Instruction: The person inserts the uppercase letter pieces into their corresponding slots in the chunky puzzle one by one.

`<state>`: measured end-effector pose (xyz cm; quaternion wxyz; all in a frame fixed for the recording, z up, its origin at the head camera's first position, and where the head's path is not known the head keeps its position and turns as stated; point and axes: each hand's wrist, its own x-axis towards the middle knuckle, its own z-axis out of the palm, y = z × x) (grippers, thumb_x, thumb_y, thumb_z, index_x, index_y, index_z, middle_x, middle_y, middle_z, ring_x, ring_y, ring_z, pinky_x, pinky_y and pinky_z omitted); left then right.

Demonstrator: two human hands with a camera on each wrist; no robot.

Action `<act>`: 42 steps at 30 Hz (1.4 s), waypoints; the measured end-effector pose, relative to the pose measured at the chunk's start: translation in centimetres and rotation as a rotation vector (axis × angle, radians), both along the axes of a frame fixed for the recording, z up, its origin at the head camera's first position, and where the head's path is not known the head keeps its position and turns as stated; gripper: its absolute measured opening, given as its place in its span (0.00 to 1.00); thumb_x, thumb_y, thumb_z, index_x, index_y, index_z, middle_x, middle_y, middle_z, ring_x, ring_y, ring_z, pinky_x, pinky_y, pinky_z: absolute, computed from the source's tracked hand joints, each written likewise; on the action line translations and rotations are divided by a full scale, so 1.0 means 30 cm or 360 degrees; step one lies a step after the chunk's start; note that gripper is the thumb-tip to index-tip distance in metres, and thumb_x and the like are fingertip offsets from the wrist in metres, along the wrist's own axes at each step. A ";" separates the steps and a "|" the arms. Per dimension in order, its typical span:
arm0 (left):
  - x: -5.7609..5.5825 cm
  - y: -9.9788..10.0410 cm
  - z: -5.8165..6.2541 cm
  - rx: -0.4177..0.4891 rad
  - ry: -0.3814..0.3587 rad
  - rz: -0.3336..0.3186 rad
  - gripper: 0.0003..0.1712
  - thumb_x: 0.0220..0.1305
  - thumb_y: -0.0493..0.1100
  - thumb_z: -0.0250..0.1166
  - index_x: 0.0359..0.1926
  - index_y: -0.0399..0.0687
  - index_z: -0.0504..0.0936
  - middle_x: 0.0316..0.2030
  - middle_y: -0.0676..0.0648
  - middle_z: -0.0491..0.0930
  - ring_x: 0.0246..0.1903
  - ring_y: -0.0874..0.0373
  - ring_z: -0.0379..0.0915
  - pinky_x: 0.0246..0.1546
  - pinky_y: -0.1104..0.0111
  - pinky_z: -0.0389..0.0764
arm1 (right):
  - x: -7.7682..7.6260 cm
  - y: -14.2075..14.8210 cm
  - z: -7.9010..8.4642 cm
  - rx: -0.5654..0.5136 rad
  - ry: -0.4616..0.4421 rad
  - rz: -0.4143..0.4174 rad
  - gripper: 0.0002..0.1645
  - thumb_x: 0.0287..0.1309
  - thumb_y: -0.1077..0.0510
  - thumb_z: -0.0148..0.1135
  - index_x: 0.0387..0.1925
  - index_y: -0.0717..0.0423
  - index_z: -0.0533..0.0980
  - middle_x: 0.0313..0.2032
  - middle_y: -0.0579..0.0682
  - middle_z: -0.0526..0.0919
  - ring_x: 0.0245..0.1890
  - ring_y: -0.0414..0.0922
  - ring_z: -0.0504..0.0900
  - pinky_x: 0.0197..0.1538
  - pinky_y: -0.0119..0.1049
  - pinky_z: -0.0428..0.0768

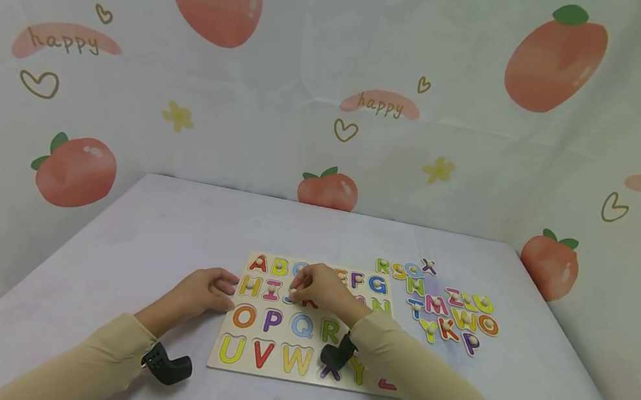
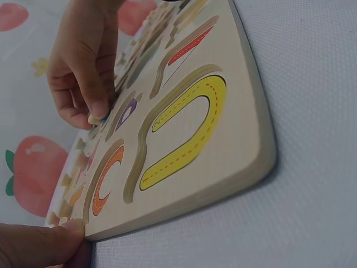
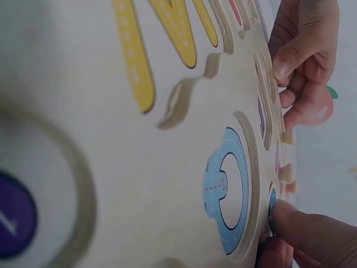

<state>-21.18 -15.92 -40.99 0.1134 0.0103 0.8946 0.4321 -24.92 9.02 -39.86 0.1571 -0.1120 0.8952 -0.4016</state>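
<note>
A wooden alphabet puzzle board lies flat on the table. My right hand is over its second row, thumb and fingertips pinching a small blue letter piece, apparently the J, at the J slot. The fingers partly cover that piece, and the hand hides nearby letters. At the board's left edge, my left hand rests with loosely bent fingers; its thumb touches the rim. Knobbed pieces such as the red A, green B and pink I sit in their slots.
Right of the board lie several loose knobbed letters, among them a pink M, a red K, a purple P and a dark X. A fruit-patterned cloth hangs behind the white table.
</note>
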 end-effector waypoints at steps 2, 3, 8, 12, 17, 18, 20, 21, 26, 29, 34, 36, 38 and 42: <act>-0.001 0.000 -0.002 -0.0006 0.0002 -0.0001 0.29 0.51 0.37 0.73 0.55 0.36 0.76 0.39 0.46 0.80 0.35 0.58 0.75 0.41 0.63 0.79 | 0.000 0.000 0.001 0.0008 -0.0004 0.0003 0.06 0.52 0.60 0.71 0.28 0.54 0.79 0.22 0.46 0.77 0.21 0.40 0.71 0.23 0.29 0.68; -0.001 0.000 -0.003 -0.0010 0.0003 0.0001 0.29 0.51 0.38 0.73 0.55 0.36 0.76 0.39 0.46 0.80 0.35 0.58 0.75 0.41 0.63 0.79 | 0.001 0.000 0.002 0.0010 -0.0007 0.0003 0.06 0.52 0.60 0.71 0.28 0.54 0.79 0.22 0.47 0.77 0.21 0.40 0.71 0.23 0.29 0.68; 0.001 0.001 -0.001 -0.0019 -0.0003 0.0004 0.29 0.51 0.38 0.73 0.55 0.36 0.76 0.39 0.45 0.80 0.35 0.57 0.75 0.42 0.63 0.79 | 0.004 0.000 0.010 0.0007 -0.0034 -0.0001 0.06 0.53 0.60 0.71 0.29 0.54 0.79 0.23 0.47 0.77 0.22 0.41 0.72 0.24 0.30 0.69; 0.003 0.002 0.004 -0.0013 -0.0010 -0.0003 0.29 0.51 0.37 0.73 0.55 0.35 0.76 0.39 0.45 0.80 0.36 0.57 0.75 0.42 0.63 0.79 | 0.004 0.001 0.015 0.0011 -0.0044 -0.0001 0.06 0.53 0.59 0.71 0.29 0.54 0.79 0.23 0.47 0.78 0.23 0.41 0.73 0.25 0.30 0.69; 0.003 0.003 0.009 -0.0015 -0.0005 -0.0008 0.29 0.51 0.37 0.73 0.55 0.35 0.76 0.39 0.45 0.79 0.35 0.57 0.75 0.41 0.64 0.79 | -0.001 -0.001 0.014 0.0031 -0.0050 -0.0002 0.06 0.52 0.59 0.71 0.28 0.54 0.80 0.23 0.47 0.78 0.22 0.41 0.72 0.24 0.29 0.69; 0.003 0.003 0.011 -0.0014 -0.0006 -0.0010 0.29 0.51 0.37 0.73 0.55 0.35 0.75 0.39 0.45 0.79 0.35 0.57 0.75 0.41 0.64 0.79 | -0.002 -0.001 0.014 0.0033 -0.0057 -0.0005 0.06 0.52 0.59 0.71 0.28 0.53 0.80 0.22 0.47 0.78 0.21 0.41 0.72 0.24 0.29 0.69; 0.003 0.003 0.011 -0.0016 -0.0004 -0.0014 0.29 0.51 0.37 0.73 0.55 0.35 0.76 0.39 0.45 0.79 0.35 0.58 0.75 0.41 0.64 0.79 | -0.003 -0.002 0.013 0.0036 -0.0060 -0.0007 0.06 0.52 0.59 0.71 0.28 0.53 0.80 0.22 0.47 0.78 0.21 0.41 0.72 0.24 0.30 0.69; 0.002 0.002 0.010 -0.0017 -0.0002 -0.0016 0.29 0.51 0.37 0.73 0.55 0.35 0.76 0.39 0.45 0.79 0.35 0.58 0.75 0.41 0.64 0.79 | -0.003 -0.003 0.013 0.0038 -0.0059 -0.0009 0.06 0.52 0.59 0.71 0.27 0.53 0.80 0.22 0.47 0.78 0.20 0.41 0.72 0.24 0.30 0.69; -0.001 0.001 0.006 -0.0012 -0.0001 -0.0018 0.29 0.51 0.36 0.73 0.55 0.34 0.76 0.39 0.45 0.79 0.34 0.58 0.75 0.40 0.65 0.78 | -0.004 -0.004 0.010 0.0044 -0.0045 -0.0014 0.07 0.51 0.58 0.72 0.28 0.53 0.79 0.21 0.46 0.77 0.20 0.41 0.71 0.24 0.30 0.68; -0.001 0.001 0.003 -0.0008 -0.0014 -0.0009 0.30 0.51 0.37 0.73 0.55 0.35 0.75 0.39 0.45 0.79 0.35 0.57 0.74 0.40 0.65 0.78 | -0.004 -0.004 0.010 0.0036 -0.0048 -0.0008 0.07 0.51 0.59 0.72 0.28 0.53 0.79 0.21 0.46 0.76 0.20 0.41 0.71 0.23 0.30 0.67; 0.002 0.001 -0.002 0.0008 -0.0031 0.0006 0.30 0.51 0.38 0.73 0.56 0.35 0.75 0.39 0.45 0.79 0.35 0.57 0.74 0.40 0.65 0.79 | -0.005 0.004 0.014 0.0013 -0.0059 0.0012 0.09 0.50 0.58 0.73 0.31 0.54 0.79 0.23 0.47 0.77 0.20 0.41 0.72 0.24 0.30 0.69; 0.004 0.000 -0.003 0.0022 -0.0027 0.0002 0.30 0.51 0.37 0.73 0.56 0.35 0.75 0.39 0.45 0.79 0.35 0.57 0.75 0.40 0.65 0.79 | -0.005 0.016 0.022 0.0013 -0.0037 -0.0002 0.09 0.50 0.56 0.73 0.32 0.52 0.80 0.26 0.46 0.78 0.24 0.41 0.74 0.27 0.30 0.71; 0.004 0.000 -0.003 0.0032 -0.0018 -0.0005 0.30 0.51 0.37 0.73 0.55 0.34 0.75 0.39 0.45 0.79 0.35 0.57 0.75 0.40 0.65 0.79 | -0.004 0.034 0.037 0.0014 0.0000 -0.0023 0.10 0.50 0.55 0.73 0.34 0.50 0.80 0.29 0.46 0.79 0.29 0.42 0.76 0.32 0.32 0.74; 0.002 -0.002 -0.002 0.0029 0.0007 -0.0018 0.29 0.51 0.37 0.73 0.55 0.34 0.75 0.39 0.45 0.80 0.35 0.58 0.75 0.40 0.65 0.79 | -0.001 0.086 0.080 -0.0046 0.0095 -0.0048 0.10 0.51 0.54 0.72 0.37 0.50 0.81 0.33 0.46 0.81 0.35 0.43 0.78 0.39 0.34 0.76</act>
